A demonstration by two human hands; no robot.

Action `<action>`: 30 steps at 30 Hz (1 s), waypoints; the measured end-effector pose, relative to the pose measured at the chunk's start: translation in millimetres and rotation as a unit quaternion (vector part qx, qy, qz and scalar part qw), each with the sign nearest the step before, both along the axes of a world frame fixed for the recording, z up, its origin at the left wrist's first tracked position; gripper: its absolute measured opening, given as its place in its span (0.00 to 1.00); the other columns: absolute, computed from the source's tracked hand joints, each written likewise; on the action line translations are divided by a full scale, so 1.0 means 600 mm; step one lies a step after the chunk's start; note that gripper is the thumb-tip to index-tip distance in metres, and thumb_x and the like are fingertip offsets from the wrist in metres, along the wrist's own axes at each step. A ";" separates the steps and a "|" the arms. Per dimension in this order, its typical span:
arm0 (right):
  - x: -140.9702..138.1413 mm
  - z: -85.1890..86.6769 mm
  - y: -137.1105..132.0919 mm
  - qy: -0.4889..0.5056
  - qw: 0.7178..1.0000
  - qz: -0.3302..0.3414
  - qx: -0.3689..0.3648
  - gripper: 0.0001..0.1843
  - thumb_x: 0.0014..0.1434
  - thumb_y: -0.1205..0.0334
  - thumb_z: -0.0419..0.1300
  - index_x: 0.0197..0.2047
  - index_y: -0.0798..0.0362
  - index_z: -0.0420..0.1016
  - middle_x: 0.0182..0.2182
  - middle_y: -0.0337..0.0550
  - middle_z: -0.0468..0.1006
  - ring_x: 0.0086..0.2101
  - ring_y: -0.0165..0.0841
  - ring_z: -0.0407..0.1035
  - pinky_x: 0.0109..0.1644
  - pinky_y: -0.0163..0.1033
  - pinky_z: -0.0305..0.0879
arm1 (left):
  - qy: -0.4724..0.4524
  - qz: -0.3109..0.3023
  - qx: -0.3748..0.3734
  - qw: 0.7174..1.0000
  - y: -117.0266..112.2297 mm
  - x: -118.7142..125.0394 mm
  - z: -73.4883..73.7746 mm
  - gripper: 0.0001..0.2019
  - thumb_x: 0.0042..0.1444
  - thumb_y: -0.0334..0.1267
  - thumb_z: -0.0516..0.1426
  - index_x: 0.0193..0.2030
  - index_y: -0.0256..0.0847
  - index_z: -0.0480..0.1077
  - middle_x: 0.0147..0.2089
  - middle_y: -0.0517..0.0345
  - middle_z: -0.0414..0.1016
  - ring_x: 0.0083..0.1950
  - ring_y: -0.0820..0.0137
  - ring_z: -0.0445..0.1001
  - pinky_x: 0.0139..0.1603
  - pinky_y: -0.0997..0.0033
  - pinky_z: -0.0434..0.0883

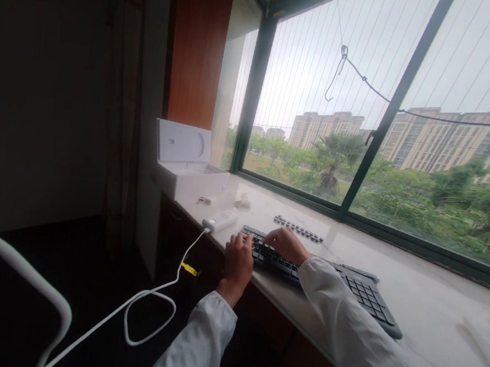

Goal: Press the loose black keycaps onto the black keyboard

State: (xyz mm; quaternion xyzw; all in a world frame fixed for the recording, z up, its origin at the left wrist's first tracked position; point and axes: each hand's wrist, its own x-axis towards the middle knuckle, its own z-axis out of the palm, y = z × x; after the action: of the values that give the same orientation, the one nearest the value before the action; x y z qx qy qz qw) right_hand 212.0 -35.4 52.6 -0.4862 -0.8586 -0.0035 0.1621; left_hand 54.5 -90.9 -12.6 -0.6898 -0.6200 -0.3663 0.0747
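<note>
A black keyboard lies on the pale stone windowsill. My left hand rests at the keyboard's left end, fingers curled against its edge. My right hand lies over the keys at the left part of the keyboard, fingers bent down onto them. Whether either hand holds anything small is hidden. A row of loose dark keycaps sits on the sill just behind the keyboard. Both arms wear white sleeves.
An open white box stands at the sill's left end. A white device with a white cable hanging to the floor lies beside the keyboard. Small pale bits lie near the box. A white chair rail curves at lower left.
</note>
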 end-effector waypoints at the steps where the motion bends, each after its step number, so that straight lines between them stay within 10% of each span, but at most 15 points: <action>1: 0.012 0.001 0.001 0.015 1.000 -0.015 0.012 0.12 0.58 0.64 0.56 0.36 0.52 0.82 0.32 0.43 0.82 0.36 0.32 0.74 0.42 0.32 0.63 | -0.010 -0.003 0.011 1.000 -0.001 0.000 -0.001 0.19 0.64 0.33 0.44 0.58 0.45 0.66 0.49 0.49 0.69 0.50 0.65 0.65 0.50 0.64 0.64; 16: 0.185 0.039 0.076 -0.059 0.979 -0.197 -0.001 0.18 0.58 0.54 0.54 0.30 0.54 0.81 0.26 0.46 0.79 0.29 0.32 0.70 0.32 0.34 0.57 | -0.345 -0.055 0.099 0.932 0.051 -0.054 0.004 0.18 0.65 0.41 0.41 0.32 0.39 0.68 0.32 0.57 0.73 0.36 0.70 0.70 0.41 0.69 0.65; 30: 0.133 0.012 0.294 -0.034 0.964 -0.259 -0.037 0.11 0.54 0.60 0.61 0.40 0.49 0.81 0.44 0.48 0.78 0.41 0.34 0.71 0.42 0.33 0.63 | -0.379 -0.050 0.151 0.912 0.077 -0.053 -0.038 0.17 0.64 0.40 0.44 0.25 0.40 0.60 0.23 0.62 0.65 0.26 0.75 0.62 0.31 0.73 0.59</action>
State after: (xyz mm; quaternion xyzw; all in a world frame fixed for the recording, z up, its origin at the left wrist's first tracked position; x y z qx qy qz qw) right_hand 291.9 141.0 60.0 -0.6975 -0.7078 -0.0301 0.1078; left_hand 22.5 -44.8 -35.4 -0.5095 -0.5038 -0.6928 -0.0814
